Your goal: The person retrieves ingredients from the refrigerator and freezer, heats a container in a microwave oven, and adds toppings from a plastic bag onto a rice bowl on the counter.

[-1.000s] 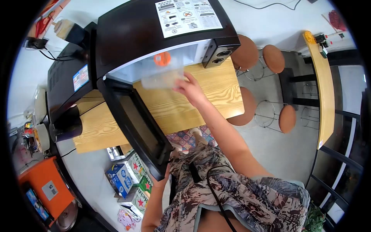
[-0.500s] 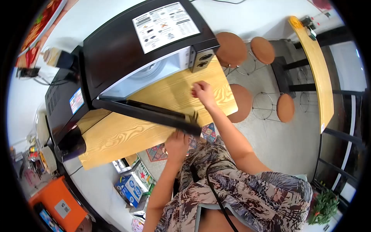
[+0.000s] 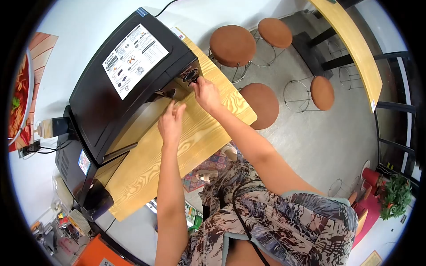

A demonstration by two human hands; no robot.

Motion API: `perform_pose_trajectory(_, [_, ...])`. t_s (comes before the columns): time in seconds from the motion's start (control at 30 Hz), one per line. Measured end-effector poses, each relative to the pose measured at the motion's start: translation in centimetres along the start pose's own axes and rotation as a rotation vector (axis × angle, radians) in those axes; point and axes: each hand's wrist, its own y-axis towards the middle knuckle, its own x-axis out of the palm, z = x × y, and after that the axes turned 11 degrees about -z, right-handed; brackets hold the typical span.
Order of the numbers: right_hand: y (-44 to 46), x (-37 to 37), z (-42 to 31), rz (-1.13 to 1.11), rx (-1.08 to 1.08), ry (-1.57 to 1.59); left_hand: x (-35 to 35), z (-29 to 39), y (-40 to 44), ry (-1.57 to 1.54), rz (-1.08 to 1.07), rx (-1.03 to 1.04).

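A black microwave [image 3: 120,75] with a printed instruction sheet [image 3: 134,60] on top stands on the wooden table [image 3: 177,146], its door closed. My right hand [image 3: 206,94] is at the control panel, its fingers closed on the lower knob [image 3: 193,82]. The upper knob [image 3: 190,74] sits just beyond the fingertips. My left hand [image 3: 172,120] is in front of the door near the handle, fingers apart and holding nothing. The inside of the microwave cannot be made out.
A second black appliance [image 3: 73,162] and a dark round container [image 3: 98,199] stand at the left. Brown stools [image 3: 259,105] are beyond the table's right edge. A long wooden counter [image 3: 355,48] runs along the far right. An orange box [image 3: 100,253] is at the lower left.
The microwave door has swung from open to closed, hiding the interior. My right hand has gone to the knob, and my left hand has moved up towards the microwave's front. The view has shifted.
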Motion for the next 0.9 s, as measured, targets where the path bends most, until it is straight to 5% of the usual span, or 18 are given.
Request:
perform_pose_trajectory(0.23, [0.0,0.6,0.6,-0.011,0.033,0.087,0.9,-4.5,-14.8,0.049,-0.335,-0.173])
perform_pose_trajectory(0.9, [0.9,1.4,1.0,-0.149,0.248,0.426,0.9,-4.1,-28.5,-0.011,-0.12,-0.235])
